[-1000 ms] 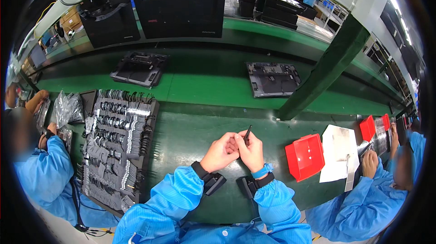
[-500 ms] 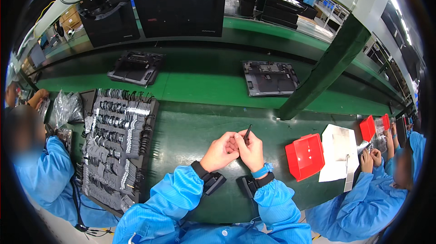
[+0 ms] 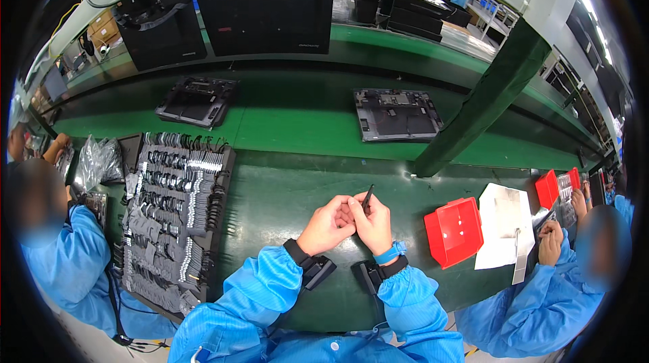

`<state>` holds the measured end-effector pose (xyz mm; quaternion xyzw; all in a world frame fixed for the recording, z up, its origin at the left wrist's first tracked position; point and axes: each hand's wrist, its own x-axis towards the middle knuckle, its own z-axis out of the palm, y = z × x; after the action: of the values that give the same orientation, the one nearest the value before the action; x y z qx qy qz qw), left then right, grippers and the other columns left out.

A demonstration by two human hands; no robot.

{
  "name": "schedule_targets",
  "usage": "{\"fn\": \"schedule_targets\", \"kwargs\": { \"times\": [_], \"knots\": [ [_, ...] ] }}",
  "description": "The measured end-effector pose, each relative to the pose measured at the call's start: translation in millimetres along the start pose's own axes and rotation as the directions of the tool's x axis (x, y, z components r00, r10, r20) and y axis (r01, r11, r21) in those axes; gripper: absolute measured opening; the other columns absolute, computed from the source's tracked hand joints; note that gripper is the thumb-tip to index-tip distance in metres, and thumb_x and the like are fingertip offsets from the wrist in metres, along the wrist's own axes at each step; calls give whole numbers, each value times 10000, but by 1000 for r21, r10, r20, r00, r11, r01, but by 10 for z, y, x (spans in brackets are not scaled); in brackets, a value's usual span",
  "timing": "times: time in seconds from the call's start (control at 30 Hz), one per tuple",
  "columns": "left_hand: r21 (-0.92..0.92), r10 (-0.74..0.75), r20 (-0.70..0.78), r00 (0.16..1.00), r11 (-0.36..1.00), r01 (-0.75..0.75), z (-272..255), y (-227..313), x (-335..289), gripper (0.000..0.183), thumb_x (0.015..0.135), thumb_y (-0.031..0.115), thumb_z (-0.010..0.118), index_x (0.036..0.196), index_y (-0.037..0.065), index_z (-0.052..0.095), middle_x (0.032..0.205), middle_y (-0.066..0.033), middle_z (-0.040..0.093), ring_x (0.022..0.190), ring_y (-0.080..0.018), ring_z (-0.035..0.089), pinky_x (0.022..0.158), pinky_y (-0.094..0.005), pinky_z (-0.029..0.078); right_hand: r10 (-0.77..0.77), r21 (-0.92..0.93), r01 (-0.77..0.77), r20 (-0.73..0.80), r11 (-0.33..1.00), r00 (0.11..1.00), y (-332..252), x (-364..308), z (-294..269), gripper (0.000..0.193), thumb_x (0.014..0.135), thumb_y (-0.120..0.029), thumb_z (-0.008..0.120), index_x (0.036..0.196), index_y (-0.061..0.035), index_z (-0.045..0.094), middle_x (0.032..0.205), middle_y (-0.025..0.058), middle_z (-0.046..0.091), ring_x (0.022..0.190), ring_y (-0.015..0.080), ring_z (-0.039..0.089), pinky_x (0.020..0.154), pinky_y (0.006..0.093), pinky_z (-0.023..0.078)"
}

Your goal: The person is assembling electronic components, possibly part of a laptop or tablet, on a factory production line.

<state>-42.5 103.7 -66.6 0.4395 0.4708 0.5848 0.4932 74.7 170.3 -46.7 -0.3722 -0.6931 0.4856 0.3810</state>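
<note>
Near the bench's near edge, the left hand (image 3: pixel 327 225) and right hand (image 3: pixel 371 222) meet, fingers pressed together around something too small to make out. The right grip pinches a slim dark tool (image 3: pixel 367 197) upright. A tray (image 3: pixel 172 214) of small metal parts lies toward the left edge, a glossy red bin (image 3: pixel 454 231) toward the right.

The scene is lit brightly and evenly from overhead, and only short, soft shadows are cast on the dark green work mat (image 3: pixel 284 194). A pale sheen is seen on the glossy green conveyor belt (image 3: pixel 291 123). Strong fisheye bending is shown by the slanted green steel post (image 3: pixel 483 106). The corners are lost to a black round vignette. Faces at both sides are blurred; the centre is rendered sharply.
</note>
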Motion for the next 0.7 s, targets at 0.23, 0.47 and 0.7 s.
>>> {"fn": "schedule_targets", "kwargs": {
  "times": [0.23, 0.47, 0.7],
  "knots": [
    [10, -5, -4, 1000, 1000, 5, -6, 9, 6, 424, 790, -45, 629, 1180, 2, 471, 915, -32, 573, 796, -90, 581, 721, -234, 512, -10, 8, 10, -23, 1000, 1000, 41, 8, 13, 158, 873, -145, 640, 886, 13, 627, 661, 36, 612, 568, 57, 518, 524, 242, 434],
    [22, -21, 33, 999, 1000, 20, -26, 32, -2, 405, 828, -36, 633, 1191, -12, 454, 1013, -51, 580, 894, -111, 594, 802, -257, 509, -15, 1, 15, -21, 1000, 1000, 9, 11, 15, 160, 873, -146, 641, 886, 13, 626, 661, 40, 611, 571, 60, 522, 529, 244, 438],
    [14, 7, -12, 1000, 1000, -7, 0, -6, -6, 415, 787, -38, 632, 1169, 2, 474, 910, -30, 577, 793, -85, 582, 725, -233, 511, -3, 18, 3, -23, 1000, 1000, 16, -5, 24, 164, 875, -148, 639, 880, 15, 624, 661, 42, 609, 572, 60, 522, 529, 245, 438]
  ]
}}
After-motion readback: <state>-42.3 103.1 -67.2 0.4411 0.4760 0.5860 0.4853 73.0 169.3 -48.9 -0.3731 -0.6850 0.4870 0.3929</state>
